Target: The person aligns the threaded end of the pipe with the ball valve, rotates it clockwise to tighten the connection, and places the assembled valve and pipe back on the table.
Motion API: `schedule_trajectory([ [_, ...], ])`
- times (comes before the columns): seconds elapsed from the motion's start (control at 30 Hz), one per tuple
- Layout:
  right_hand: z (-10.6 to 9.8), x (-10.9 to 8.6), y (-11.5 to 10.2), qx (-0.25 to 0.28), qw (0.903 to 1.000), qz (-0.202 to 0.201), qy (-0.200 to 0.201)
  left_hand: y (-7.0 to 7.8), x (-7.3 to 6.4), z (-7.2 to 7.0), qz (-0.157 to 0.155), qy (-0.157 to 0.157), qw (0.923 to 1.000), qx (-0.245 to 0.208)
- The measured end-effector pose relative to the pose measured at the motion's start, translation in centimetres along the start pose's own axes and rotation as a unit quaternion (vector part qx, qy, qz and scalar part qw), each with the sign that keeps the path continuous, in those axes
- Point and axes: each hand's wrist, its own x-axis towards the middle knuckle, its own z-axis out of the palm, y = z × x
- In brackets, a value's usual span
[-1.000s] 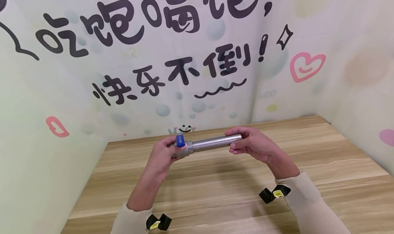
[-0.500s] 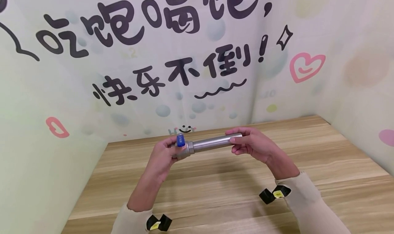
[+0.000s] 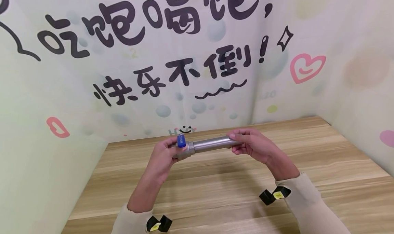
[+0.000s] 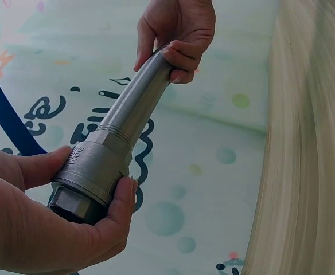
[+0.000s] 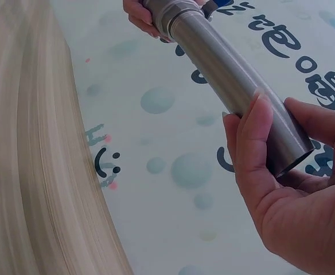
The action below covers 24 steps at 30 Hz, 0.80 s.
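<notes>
A steel ball valve [image 3: 186, 148] with a blue lever handle [image 3: 181, 141] is joined to a straight steel pipe [image 3: 212, 144], both held in the air over the table. My left hand [image 3: 161, 156] grips the valve body, thumb on one side and fingers round the other, as the left wrist view shows on the valve [image 4: 93, 167]. At the pipe's free end, my right hand [image 3: 254, 144] holds the tube between thumb and fingers. The open end of the pipe [image 5: 230, 71] faces the right palm in the right wrist view. The pipe slants slightly upward to the right in the head view.
Beneath the hands lies a wood-grain table [image 3: 209, 193]. A pale printed backdrop [image 3: 147, 42] with dark lettering rises behind it, and similar walls stand at both sides. A small black camera [image 3: 159, 223] sits on the left sleeve, another black camera [image 3: 275, 194] on the right.
My right thumb has moved from the pipe's underside up across it onto its top, covering the free end. The left hand keeps its grip on the valve.
</notes>
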Motion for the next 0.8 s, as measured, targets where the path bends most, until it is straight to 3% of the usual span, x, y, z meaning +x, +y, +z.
schedule_trajectory([
  [0.8, -0.16, -0.07, 0.11, 0.002, 0.9999, 0.005, 0.01, -0.08, 0.05, 0.03, -0.004, -0.001, 1.0, 0.006],
])
